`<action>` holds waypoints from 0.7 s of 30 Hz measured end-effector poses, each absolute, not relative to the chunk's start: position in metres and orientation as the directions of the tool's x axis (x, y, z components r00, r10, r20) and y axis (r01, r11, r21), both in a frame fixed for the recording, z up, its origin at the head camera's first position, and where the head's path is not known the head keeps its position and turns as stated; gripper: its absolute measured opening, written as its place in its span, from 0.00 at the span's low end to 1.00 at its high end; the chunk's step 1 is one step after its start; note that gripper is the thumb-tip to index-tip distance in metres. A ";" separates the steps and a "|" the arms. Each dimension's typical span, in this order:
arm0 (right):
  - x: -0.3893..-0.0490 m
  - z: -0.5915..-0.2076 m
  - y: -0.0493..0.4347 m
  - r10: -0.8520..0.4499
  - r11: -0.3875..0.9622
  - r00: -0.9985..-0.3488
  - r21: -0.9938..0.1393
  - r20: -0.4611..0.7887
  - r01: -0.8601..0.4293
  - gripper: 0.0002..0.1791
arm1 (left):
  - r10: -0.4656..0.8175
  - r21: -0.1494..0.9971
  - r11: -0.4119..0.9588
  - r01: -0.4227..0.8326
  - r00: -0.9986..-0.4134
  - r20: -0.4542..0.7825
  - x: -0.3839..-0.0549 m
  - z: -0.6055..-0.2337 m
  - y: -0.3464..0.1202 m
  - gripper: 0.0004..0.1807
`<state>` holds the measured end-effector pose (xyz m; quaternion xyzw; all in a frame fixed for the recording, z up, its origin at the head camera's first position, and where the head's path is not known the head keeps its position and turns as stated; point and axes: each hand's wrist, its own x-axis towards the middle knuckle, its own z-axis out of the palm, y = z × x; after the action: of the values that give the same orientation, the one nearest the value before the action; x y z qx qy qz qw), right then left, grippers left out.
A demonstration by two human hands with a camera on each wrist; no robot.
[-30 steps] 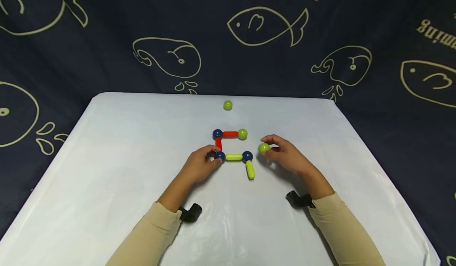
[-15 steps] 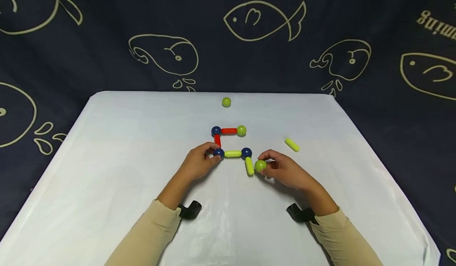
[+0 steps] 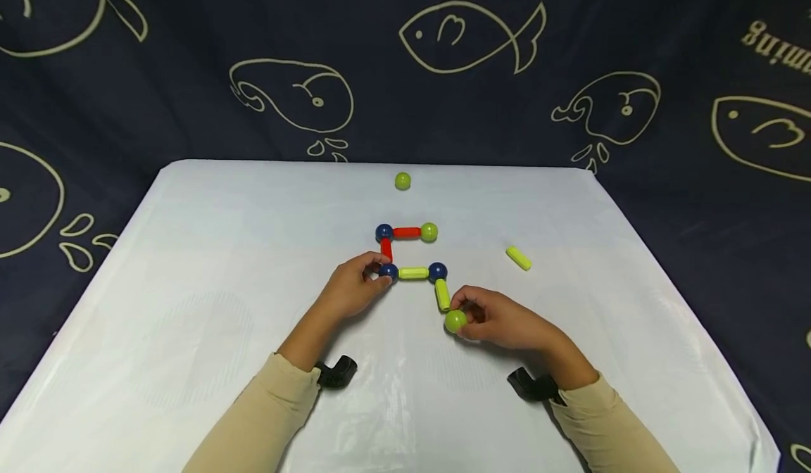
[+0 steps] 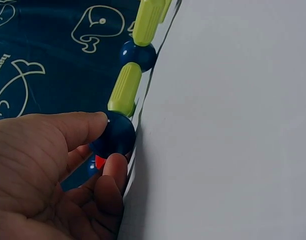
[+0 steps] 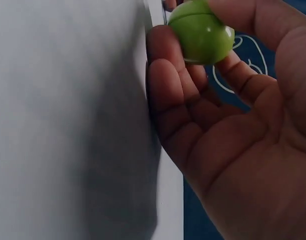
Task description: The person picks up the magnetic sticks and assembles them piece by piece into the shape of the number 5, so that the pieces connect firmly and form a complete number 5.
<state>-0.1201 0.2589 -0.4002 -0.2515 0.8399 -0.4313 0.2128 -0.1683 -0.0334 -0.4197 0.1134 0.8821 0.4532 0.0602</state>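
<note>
The green ball (image 3: pixel 454 321) sits pinched in the right hand (image 3: pixel 500 322) grip, touching the near end of a yellow-green rod (image 3: pixel 441 293). The left hand (image 3: pixel 350 291) grip pinches the blue ball (image 3: pixel 389 272) at the chain's corner. A loose rod (image 3: pixel 518 257) lies beyond the right grip on the worktop (image 3: pixel 222 304).

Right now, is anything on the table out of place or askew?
Two loose pieces lie apart from the ball-and-rod chain: a green ball near the far edge and a yellow-green rod off to the right. Nothing looks damaged or spilled.
</note>
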 end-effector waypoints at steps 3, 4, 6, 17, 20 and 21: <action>-0.120 -0.403 0.258 -0.623 0.495 -0.774 -0.823 -0.112 -0.279 0.15 | 0.257 0.813 0.564 0.142 -0.966 -0.010 -0.168 -0.419 -0.034 0.15; -0.119 -0.403 0.257 -0.626 0.495 -0.773 -0.817 -0.102 -0.294 0.15 | 0.257 0.813 0.565 0.142 -0.966 -0.010 -0.168 -0.419 -0.034 0.15; -0.120 -0.404 0.256 -0.630 0.501 -0.773 -0.802 -0.079 -0.326 0.15 | 0.255 0.811 0.567 0.144 -0.967 -0.006 -0.168 -0.419 -0.034 0.15; -0.119 -0.406 0.252 -0.603 0.543 -0.795 -0.765 -0.069 -0.346 0.15 | 0.258 0.808 0.572 0.138 -0.966 -0.017 -0.170 -0.420 -0.034 0.16; -0.118 -0.406 0.253 -0.596 0.547 -0.800 -0.765 -0.073 -0.339 0.15 | 0.256 0.810 0.570 0.138 -0.967 -0.016 -0.170 -0.421 -0.033 0.16; -0.117 -0.406 0.253 -0.595 0.547 -0.801 -0.767 -0.073 -0.337 0.15 | 0.257 0.810 0.569 0.140 -0.966 -0.014 -0.170 -0.421 -0.033 0.16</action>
<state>-0.1173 0.2531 -0.4059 -0.2694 0.8640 -0.3923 0.1644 -0.1700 -0.0325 -0.4212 0.1122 0.8834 0.4503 0.0649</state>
